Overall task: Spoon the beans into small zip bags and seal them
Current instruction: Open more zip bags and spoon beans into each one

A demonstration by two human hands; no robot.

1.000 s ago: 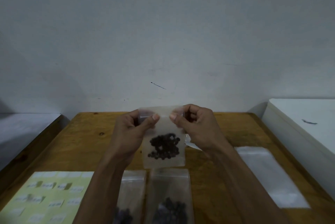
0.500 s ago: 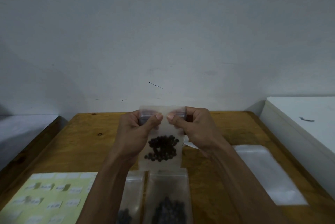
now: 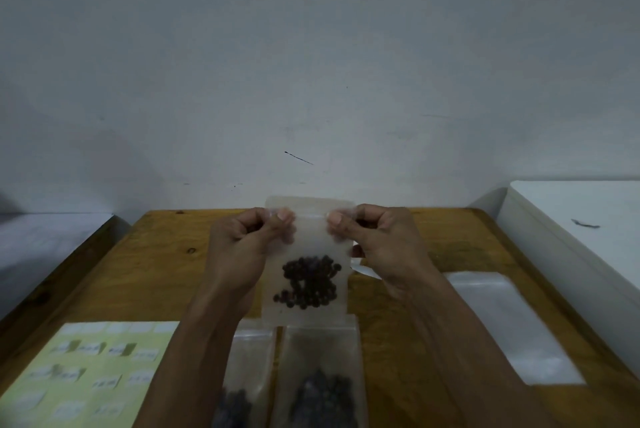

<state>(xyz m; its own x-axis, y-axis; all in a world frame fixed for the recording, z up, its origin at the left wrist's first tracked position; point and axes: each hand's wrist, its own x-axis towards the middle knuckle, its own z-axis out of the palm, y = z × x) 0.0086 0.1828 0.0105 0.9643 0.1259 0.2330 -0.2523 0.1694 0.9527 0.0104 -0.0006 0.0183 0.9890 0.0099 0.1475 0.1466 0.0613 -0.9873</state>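
The head view is the only one, and it looks down over a wooden table [image 3: 166,268] set against a plain grey wall; at the centre of the frame a person holds a small zip bag [image 3: 308,254] upright above the tabletop, a cluster of dark beans [image 3: 310,283] settled in its lower half. The left hand [image 3: 242,254] pinches the bag's upper left edge at the zip strip, thumb in front and curled fingers behind; the right hand [image 3: 377,247] pinches the upper right edge in the same way, and the two thumbs stand apart along the strip. Whether the zip is fully closed cannot be told, since the strip is pale and blurred; judging by the grip, the sealing of this bag is the step in hand. At the bottom centre two more bags lie flat on the table, a left filled bag [image 3: 247,375] and a right filled bag [image 3: 320,379], each with dark beans at its near end, so at least two portions seem already done; whether they are sealed is unclear. At lower left lies a pale green label sheet [image 3: 83,375]; at right lies a stack of empty bags [image 3: 509,323], which suggests more filling is left; no spoon or bean supply is visible.
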